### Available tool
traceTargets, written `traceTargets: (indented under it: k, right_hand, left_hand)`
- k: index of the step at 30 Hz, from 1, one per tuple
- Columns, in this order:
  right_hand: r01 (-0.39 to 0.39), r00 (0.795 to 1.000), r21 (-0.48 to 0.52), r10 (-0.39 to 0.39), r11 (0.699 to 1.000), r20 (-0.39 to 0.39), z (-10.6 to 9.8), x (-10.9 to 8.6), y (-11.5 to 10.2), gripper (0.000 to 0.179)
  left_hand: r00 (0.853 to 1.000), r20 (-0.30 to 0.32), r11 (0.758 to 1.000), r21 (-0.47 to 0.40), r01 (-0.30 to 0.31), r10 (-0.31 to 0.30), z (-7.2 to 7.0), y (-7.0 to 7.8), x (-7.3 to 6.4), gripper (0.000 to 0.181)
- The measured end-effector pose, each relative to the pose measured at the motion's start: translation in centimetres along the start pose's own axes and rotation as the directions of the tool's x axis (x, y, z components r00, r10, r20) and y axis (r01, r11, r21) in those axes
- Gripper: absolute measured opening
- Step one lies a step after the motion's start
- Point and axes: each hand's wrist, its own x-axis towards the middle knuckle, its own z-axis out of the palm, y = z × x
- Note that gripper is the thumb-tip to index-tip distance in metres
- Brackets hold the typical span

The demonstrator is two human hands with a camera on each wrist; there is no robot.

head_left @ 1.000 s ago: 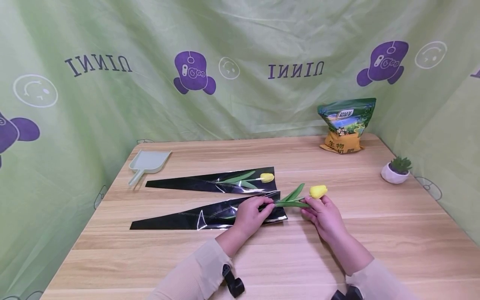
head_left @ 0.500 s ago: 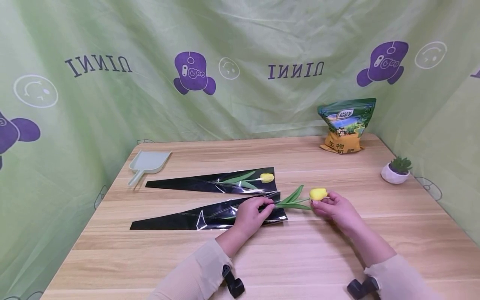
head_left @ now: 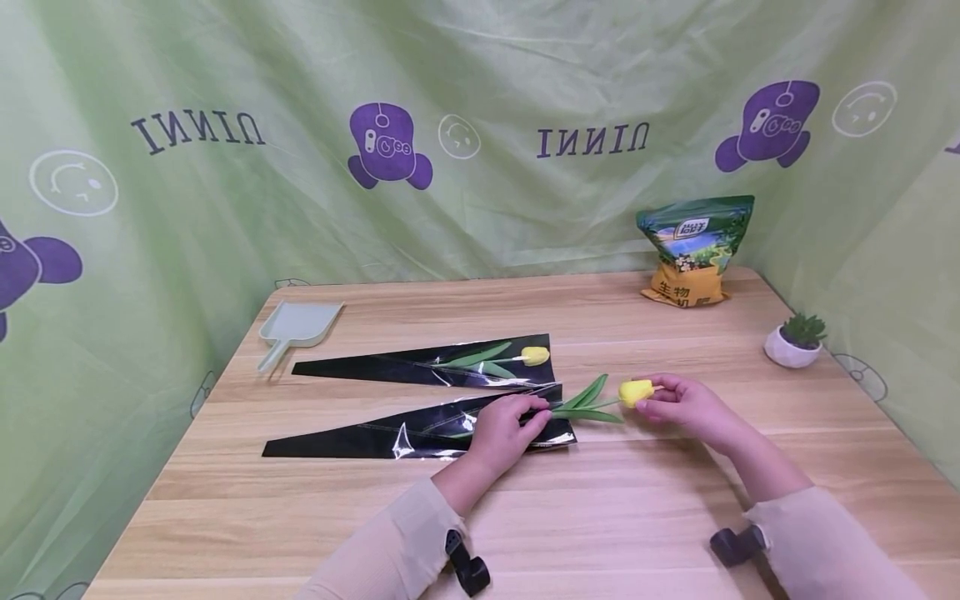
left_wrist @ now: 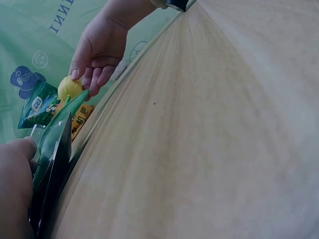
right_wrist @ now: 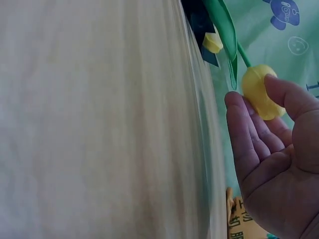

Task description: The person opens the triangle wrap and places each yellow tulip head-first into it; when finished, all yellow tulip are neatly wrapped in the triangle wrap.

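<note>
A yellow tulip (head_left: 636,392) with green leaves (head_left: 588,403) lies partly inside the nearer black flower sleeve (head_left: 337,440), its bloom and leaves sticking out past the wide end. My right hand (head_left: 686,407) pinches the bloom between thumb and fingers; the right wrist view shows the thumb on the yellow bloom (right_wrist: 261,92). At the sleeve's mouth, my left hand (head_left: 504,425) pinches the sleeve edge near the leaf bases, hiding part of the opening. The lower stem is covered by hand and sleeve. Behind lies a second black sleeve (head_left: 375,367) with another yellow tulip (head_left: 535,356) fully within it.
A pale dustpan (head_left: 303,323) lies at the back left of the wooden table (head_left: 600,517). At the back right stands a green and orange fertilizer bag (head_left: 692,258). A small succulent in a white pot (head_left: 793,350) sits near the right edge.
My right hand has shifted right along the tulip, from the stem below the bloom to the bloom itself. The bloom has sunk slightly. My left hand stays at the sleeve's mouth.
</note>
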Motion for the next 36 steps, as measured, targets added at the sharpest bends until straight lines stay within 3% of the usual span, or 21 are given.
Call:
traceTargets:
  k: [11,23,36]
  right_hand:
    - [0.078,0.997,-0.117,-0.074,0.990,0.037,1.0,1.6,0.0,0.053]
    - [0.123,0.988,-0.094,-0.113,0.988,0.109,3.6,3.0,-1.0,0.049]
    - [0.182,0.978,-0.182,-0.160,0.966,0.132,5.1,3.6,-1.6,0.035]
  left_hand:
    - [1.000,0.001,1.000,0.011,-0.018,0.018,0.0,-0.1,-0.1,0.016]
    - [1.000,0.015,1.000,0.015,-0.013,0.013,0.1,-0.1,0.1,0.016]
    - [1.000,0.014,1.000,0.016,-0.026,0.026,0.0,0.0,0.1,0.019]
